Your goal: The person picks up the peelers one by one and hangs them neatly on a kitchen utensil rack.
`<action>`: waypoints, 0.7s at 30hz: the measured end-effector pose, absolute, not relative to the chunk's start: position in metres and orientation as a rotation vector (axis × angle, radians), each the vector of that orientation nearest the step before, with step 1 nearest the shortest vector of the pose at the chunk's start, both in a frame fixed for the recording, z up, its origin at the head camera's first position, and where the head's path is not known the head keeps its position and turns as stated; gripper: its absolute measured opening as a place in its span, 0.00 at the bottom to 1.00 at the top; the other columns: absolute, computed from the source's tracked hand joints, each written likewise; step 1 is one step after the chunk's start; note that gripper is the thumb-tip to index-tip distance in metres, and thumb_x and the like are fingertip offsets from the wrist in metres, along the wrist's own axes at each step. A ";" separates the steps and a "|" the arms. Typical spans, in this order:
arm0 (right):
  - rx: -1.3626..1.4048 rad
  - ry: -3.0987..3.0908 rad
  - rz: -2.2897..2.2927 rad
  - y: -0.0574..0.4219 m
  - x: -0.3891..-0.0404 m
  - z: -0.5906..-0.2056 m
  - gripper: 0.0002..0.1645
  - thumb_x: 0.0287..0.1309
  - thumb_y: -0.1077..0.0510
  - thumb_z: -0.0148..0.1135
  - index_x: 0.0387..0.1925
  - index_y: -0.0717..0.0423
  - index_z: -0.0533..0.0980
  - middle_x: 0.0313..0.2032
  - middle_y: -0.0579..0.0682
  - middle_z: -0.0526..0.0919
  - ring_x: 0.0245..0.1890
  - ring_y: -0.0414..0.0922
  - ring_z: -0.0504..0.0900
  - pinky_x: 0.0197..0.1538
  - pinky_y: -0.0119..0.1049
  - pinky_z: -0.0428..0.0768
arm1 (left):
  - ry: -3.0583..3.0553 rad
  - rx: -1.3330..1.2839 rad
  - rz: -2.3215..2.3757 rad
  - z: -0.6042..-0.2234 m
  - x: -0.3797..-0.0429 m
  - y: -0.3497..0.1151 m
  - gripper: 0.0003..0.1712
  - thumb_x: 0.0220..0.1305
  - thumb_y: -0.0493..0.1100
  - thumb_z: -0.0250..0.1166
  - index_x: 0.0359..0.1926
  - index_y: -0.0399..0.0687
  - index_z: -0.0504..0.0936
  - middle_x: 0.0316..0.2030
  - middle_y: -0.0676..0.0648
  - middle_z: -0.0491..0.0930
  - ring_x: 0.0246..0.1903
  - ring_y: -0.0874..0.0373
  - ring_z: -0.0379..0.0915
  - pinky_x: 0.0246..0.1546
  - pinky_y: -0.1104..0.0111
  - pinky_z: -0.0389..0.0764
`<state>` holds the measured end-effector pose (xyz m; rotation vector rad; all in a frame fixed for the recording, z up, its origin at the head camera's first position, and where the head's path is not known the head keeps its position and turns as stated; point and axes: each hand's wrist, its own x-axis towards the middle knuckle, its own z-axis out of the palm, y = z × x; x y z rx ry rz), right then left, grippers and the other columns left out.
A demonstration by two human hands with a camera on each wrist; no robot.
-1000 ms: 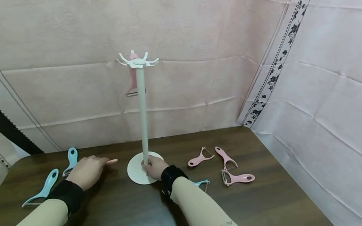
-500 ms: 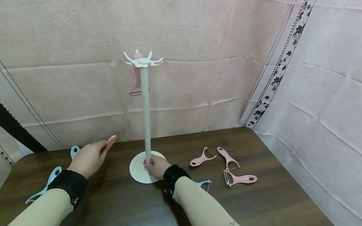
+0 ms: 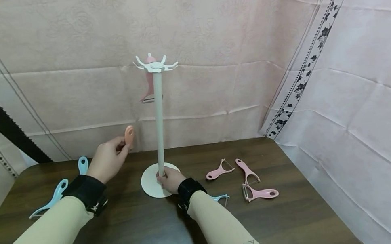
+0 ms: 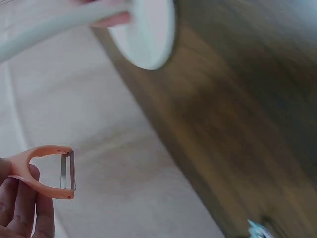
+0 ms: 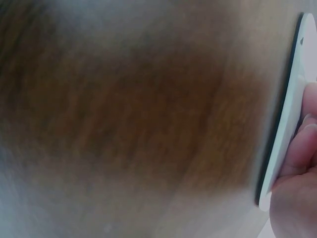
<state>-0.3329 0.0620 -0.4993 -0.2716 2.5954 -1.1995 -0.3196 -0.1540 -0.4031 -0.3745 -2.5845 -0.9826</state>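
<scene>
with the left hand (image 3: 106, 159) we pinch the orange peeler (image 3: 129, 139), blade (image 4: 73, 171) down. with the right hand (image 3: 171, 180) we grip the stand (image 3: 160, 118) low; we should brace it firmly.

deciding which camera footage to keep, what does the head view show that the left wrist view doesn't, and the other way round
Only the head view: the white hooks atop the stand, a pink peeler hanging there, and three pink peelers on the table's right.

Only the left wrist view: the blade and forked head of the orange peeler.

Both: the left hand holding that peeler, the white stand, the right hand at its base, and the table.
</scene>
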 end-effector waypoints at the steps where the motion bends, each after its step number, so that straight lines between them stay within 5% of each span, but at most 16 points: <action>1: -0.278 2.599 -1.203 0.062 -0.332 -0.499 0.03 0.69 0.56 0.56 0.37 0.49 0.75 0.23 0.46 0.77 0.25 0.41 0.75 0.34 0.35 0.72 | -2.567 -0.371 -1.024 -0.399 -0.320 -0.151 0.13 0.71 0.42 0.57 0.50 0.39 0.79 0.41 0.41 0.82 0.40 0.48 0.79 0.41 0.52 0.79; 12: -0.301 2.595 -1.228 0.062 -0.325 -0.494 0.04 0.69 0.56 0.55 0.37 0.51 0.75 0.24 0.46 0.77 0.26 0.41 0.75 0.35 0.34 0.73 | -2.249 -0.381 -1.265 -0.346 -0.326 -0.121 0.11 0.69 0.43 0.58 0.42 0.39 0.81 0.37 0.43 0.82 0.37 0.54 0.76 0.38 0.66 0.77; 21: -0.283 2.600 -1.224 0.061 -0.325 -0.494 0.05 0.69 0.56 0.55 0.37 0.51 0.75 0.24 0.46 0.76 0.26 0.41 0.75 0.36 0.35 0.73 | -2.132 -0.402 -1.318 -0.300 -0.326 -0.102 0.15 0.72 0.45 0.56 0.51 0.41 0.80 0.39 0.46 0.81 0.39 0.59 0.75 0.40 0.68 0.77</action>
